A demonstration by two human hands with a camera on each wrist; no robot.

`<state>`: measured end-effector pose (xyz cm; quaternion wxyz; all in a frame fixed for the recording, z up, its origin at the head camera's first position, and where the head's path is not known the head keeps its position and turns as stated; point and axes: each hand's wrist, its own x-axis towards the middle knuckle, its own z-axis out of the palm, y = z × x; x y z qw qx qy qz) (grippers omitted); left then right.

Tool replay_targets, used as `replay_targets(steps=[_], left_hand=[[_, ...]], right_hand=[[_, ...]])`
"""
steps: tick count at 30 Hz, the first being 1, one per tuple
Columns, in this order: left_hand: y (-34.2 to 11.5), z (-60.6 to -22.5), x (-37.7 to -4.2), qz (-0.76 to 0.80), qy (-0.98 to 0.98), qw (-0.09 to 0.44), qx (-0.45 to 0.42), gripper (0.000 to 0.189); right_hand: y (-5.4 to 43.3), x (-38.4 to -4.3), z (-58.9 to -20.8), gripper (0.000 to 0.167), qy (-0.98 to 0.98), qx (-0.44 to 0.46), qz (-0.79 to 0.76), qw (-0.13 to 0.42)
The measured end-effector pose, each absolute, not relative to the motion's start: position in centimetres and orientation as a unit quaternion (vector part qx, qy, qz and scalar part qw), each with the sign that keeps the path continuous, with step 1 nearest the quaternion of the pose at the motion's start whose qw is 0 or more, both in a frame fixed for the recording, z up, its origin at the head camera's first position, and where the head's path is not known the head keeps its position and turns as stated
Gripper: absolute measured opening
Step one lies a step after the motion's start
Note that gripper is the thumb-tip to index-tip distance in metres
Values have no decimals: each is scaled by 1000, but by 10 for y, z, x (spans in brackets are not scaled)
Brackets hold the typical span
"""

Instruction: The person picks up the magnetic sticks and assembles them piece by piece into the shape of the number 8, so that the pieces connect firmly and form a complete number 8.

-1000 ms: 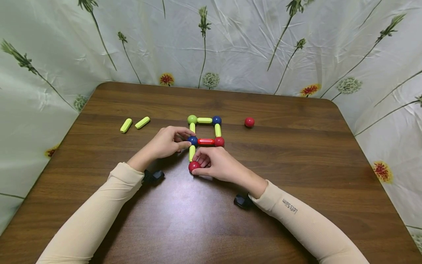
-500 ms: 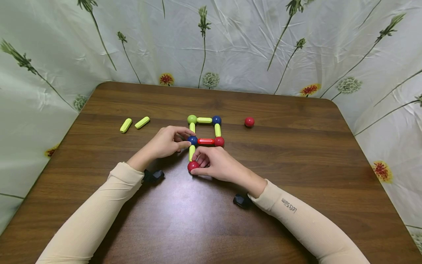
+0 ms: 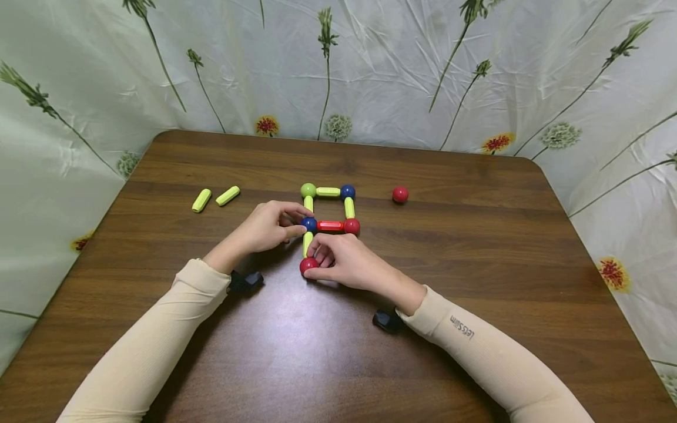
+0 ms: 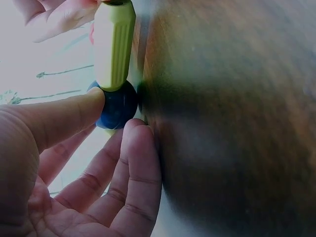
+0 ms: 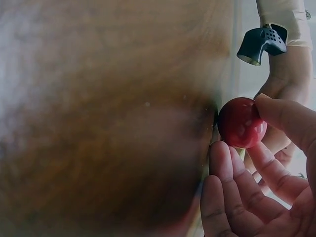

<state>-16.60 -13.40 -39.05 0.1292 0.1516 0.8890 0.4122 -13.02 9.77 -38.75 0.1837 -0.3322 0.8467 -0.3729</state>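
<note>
Balls and short rods form a square on the table, with one more rod reaching toward the near edge. My left hand (image 3: 267,228) pinches the blue ball (image 3: 309,224) at the square's near left corner; the left wrist view shows thumb and fingers on that blue ball (image 4: 117,104). From it a yellow-green rod (image 3: 308,244) runs to a red ball (image 3: 308,268), which my right hand (image 3: 346,261) pinches between thumb and fingers. In the right wrist view the red ball (image 5: 242,122) touches the thumb tip. A red rod (image 3: 331,226) joins the blue ball to another red ball (image 3: 351,227).
The far corners are a green ball (image 3: 308,190) and a second blue ball (image 3: 347,192). Two loose yellow-green rods (image 3: 201,200) lie at the left. A loose red ball (image 3: 400,195) sits right of the square. Flowered cloth (image 3: 381,70) hangs behind the table (image 3: 476,247).
The pinched red ball and my right hand have shifted slightly to the left, swinging the near rod's end with them. My left hand keeps its hold on the blue ball.
</note>
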Motion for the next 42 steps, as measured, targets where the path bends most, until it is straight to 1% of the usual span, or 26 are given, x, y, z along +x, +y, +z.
replay_targets(steps=[5,13,21,30,42], left_hand=[[-134,-390,-166,411,889,128,154,28],[-134,-390,-168,407,891,128,158,29],[-135,-391,-169,406,891,134,155,30],[-135,-391,-168,404,891,136,154,31],[-137,-391,-169,399,893,130,164,31]], right_hand=[[98,-130,-386,27,850,-328,-371,181],[95,-129,-386,30,861,-323,-359,159],[96,-128,-388,29,858,-318,-367,167],[100,-128,-388,24,831,-318,-412,196],[102,-132,-389,23,823,-321,-423,204]])
